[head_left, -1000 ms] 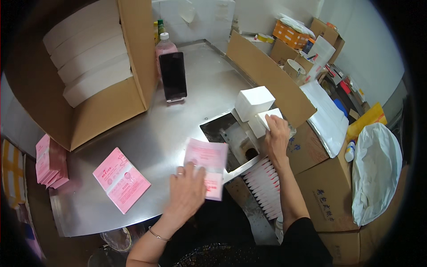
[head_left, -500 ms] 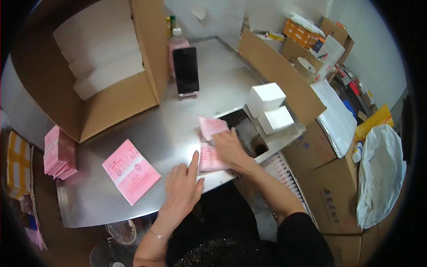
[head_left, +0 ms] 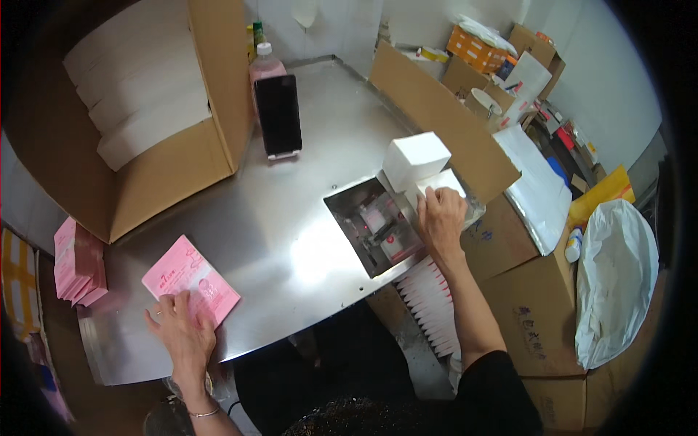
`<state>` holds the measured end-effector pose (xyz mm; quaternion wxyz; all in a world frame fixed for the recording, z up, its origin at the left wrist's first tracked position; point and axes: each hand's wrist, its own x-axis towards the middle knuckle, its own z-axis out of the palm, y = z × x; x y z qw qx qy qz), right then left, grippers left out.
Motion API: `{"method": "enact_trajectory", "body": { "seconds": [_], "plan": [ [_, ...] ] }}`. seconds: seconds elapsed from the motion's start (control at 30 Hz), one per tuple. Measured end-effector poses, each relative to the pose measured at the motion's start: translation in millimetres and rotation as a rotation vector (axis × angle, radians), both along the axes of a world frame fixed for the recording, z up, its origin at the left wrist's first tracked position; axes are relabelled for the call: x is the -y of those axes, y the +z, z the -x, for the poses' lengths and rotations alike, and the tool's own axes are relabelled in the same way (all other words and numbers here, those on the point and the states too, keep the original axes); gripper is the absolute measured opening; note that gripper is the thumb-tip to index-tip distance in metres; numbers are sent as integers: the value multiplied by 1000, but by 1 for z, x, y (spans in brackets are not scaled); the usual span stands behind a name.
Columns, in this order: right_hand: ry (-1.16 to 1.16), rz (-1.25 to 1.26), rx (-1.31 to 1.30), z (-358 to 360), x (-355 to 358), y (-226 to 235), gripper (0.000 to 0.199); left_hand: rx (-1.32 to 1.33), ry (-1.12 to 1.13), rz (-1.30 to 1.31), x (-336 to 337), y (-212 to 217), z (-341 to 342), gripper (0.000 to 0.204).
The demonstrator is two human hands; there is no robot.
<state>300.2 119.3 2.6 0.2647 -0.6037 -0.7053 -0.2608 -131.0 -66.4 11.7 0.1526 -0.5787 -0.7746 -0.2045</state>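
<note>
Touching pink stack, white blk nr tbl edges: hands apart.

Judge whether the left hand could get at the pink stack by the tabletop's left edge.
Probably yes: the left hand rests on the other pink pile, and nothing seems to stand between it and the pink stack.

Metal table with a rectangular opening near its right side.
On it: an open cardboard box at far left, a phone stand, a bottle of pink liquid behind, 1 flat pink pile near the front, 1 taller pink stack by the left edge, 2 white blocks beside the opening.
</note>
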Motion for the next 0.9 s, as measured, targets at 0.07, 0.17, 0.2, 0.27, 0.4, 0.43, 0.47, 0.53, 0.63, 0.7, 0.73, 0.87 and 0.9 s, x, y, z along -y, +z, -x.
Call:
{"method": "enact_trajectory", "body": {
  "seconds": [0.07, 0.17, 0.2, 0.27, 0.4, 0.43, 0.47, 0.53, 0.63, 0.7, 0.73, 0.87, 0.9],
  "plan": [
    [34, 31, -76, -3, -3, 1, 15, 107, -155, 277, 7, 10, 3, 36],
    [59, 72, -193, -1, -4, 6, 11, -35, -219, 269, 3, 16, 9, 39],
    [98, 63, -217, -4, -4, 2, 13, -40, -223, 266, 1, 17, 3, 39],
    [144, 59, -234, -10, -2, 0, 16, 262, -476, 54, -9, 34, -47, 32],
    [248, -94, -232, -5, 1, 7, 25, 216, -944, 135, -48, -9, -135, 41],
    [331, -153, -213, 3, 2, 6, 28, 216, -937, 134, -51, -13, -138, 41],
    [434, -99, -173, 34, 18, 3, 33, 318, -920, 49, -53, -16, -138, 42],
    [880, 3, -127, 92, 78, 3, 34, 400, -852, 4, -51, -17, -134, 51],
    [1014, -3, -3, 116, 124, -18, 35, 259, -743, 68, -48, -7, -116, 64],
    [752, 161, 33, 123, 79, -14, 38, 199, -631, 52, -49, -10, -136, 80],
    [618, 479, 194, 130, 64, -4, 39, 229, -622, 78, -53, -13, -146, 78],
    [881, 351, -54, 158, 76, -12, 31, 91, -463, -41, -63, -2, -143, 69],
    [879, 351, -45, 140, 79, -10, 31, 98, -463, -48, -62, -6, -140, 69]
  ]
}}
